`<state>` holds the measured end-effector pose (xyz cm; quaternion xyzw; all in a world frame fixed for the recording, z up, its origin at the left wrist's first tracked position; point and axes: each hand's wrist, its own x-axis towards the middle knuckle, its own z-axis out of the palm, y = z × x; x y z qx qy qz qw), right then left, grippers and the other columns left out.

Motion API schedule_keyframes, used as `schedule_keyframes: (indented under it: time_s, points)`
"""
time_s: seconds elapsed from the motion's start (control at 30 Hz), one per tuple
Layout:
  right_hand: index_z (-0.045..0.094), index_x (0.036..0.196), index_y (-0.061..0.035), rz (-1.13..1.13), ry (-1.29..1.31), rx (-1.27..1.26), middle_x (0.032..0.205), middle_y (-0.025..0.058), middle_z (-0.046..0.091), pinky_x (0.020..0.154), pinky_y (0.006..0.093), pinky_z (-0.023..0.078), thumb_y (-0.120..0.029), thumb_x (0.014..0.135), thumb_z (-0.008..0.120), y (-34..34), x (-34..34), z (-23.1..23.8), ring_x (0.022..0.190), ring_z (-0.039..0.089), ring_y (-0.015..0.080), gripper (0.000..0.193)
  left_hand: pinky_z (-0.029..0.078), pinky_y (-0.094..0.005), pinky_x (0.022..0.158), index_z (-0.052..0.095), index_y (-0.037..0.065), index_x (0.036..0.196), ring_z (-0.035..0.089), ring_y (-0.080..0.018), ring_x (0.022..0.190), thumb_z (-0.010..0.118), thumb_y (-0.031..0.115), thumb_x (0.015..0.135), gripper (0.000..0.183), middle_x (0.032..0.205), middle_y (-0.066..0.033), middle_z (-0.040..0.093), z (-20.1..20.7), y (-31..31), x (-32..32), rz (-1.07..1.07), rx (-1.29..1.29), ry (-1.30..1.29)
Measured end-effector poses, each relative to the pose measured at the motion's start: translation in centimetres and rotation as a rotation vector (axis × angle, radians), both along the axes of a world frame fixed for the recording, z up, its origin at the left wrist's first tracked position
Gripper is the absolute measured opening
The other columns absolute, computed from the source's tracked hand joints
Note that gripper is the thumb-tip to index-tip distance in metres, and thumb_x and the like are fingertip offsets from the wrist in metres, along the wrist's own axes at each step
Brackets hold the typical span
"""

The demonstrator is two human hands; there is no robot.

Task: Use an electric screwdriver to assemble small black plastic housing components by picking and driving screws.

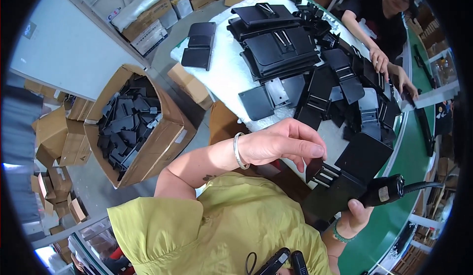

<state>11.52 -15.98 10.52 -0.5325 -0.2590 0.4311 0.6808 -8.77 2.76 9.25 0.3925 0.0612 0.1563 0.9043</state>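
Before my chest is a black hinged plate (364,159) with short silver metal rods (326,175) at its middle. My left hand (290,144), a bangle at its wrist, has thumb and fingers pinched together over a small dark flap (314,170) beside the rods. What lies between those fingertips is hidden. At the plate's lower right, my right hand (357,217) is closed about a black corded tool (384,190) shaped like an electric screwdriver. Its thumb rests at the plate's edge, its other fingers are mostly hidden, and the tool's tip is not visible.
Stacked black plates (281,51) and loose hinged ones (345,75) cover much of the white-topped table (224,85). Across it, a co-worker's hands (379,63) touch black parts. A cardboard box (170,147) of black pieces stands at left. A green surface (374,245) lies at right.
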Motion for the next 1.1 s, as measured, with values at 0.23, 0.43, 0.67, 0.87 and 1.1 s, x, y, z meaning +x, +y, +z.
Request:
schedule_keyframes:
  time_s: [0.23, 0.43, 0.67, 0.87, 1.1]
  points:
    - [0.032, 0.132, -0.0004, -0.085, -0.025, 0.232, 0.107, 0.0172, 0.057, 0.082, 0.0370, 0.051, -0.011, 0.065, 0.063, 0.0, 0.3, -1.0, 0.090, 0.061, 0.0283, 0.075, 0.051, -0.0313, 0.081, 0.030, -0.001, 0.133, 0.056, -0.0276, 0.106, 0.055, 0.024, 0.086, 0.058, 0.122, -0.0208, 0.049, 0.8, 1.5, -3.6, 0.245, 0.038, -0.094]
    - [0.038, 0.128, 0.0025, 0.054, -0.267, 0.108, 0.119, 0.0151, 0.049, 0.093, 0.0380, 0.041, -0.021, 0.070, 0.058, 5.1, -4.0, 1.0, 0.102, 0.054, 0.0269, 0.066, 0.041, -0.0264, 0.088, 0.046, 0.002, 0.123, 0.051, -0.0100, 0.099, 0.068, 0.011, 0.078, 0.050, 0.112, -0.0053, 0.056, -0.5, -4.6, 0.3, 0.153, 0.098, -0.117]
    - [0.044, 0.117, 0.0064, 0.055, -0.183, 0.030, 0.112, 0.0179, 0.051, 0.054, 0.0217, 0.045, -0.023, 0.075, 0.066, 5.1, -0.9, 1.2, 0.077, 0.055, 0.0163, 0.055, 0.046, -0.0272, 0.085, 0.057, -0.002, 0.106, 0.061, -0.0154, 0.089, 0.061, 0.016, 0.084, 0.028, 0.099, -0.0068, 0.063, 0.6, 6.3, -10.6, 1.043, 0.088, 0.147]
    - [0.045, 0.118, 0.0060, 0.108, -0.174, 0.025, 0.110, 0.0168, 0.052, 0.053, 0.0227, 0.041, -0.023, 0.077, 0.060, 5.9, -1.6, 0.2, 0.068, 0.050, 0.0129, 0.053, 0.050, -0.0274, 0.075, 0.062, -0.001, 0.101, 0.062, -0.0137, 0.081, 0.067, 0.013, 0.079, 0.027, 0.092, -0.0061, 0.065, -4.5, 12.8, -18.7, 1.110, 0.143, 0.677]
    - [0.040, 0.124, 0.0027, 0.073, -0.134, 0.072, 0.094, 0.0081, 0.054, 0.058, 0.0224, 0.035, -0.021, 0.082, 0.053, 4.4, 0.2, 0.2, 0.064, 0.045, 0.0106, 0.049, 0.051, -0.0273, 0.071, 0.061, -0.002, 0.099, 0.061, -0.0144, 0.078, 0.070, 0.008, 0.075, 0.028, 0.092, -0.0068, 0.064, -7.4, 11.8, -20.1, 1.361, 0.104, 0.278]
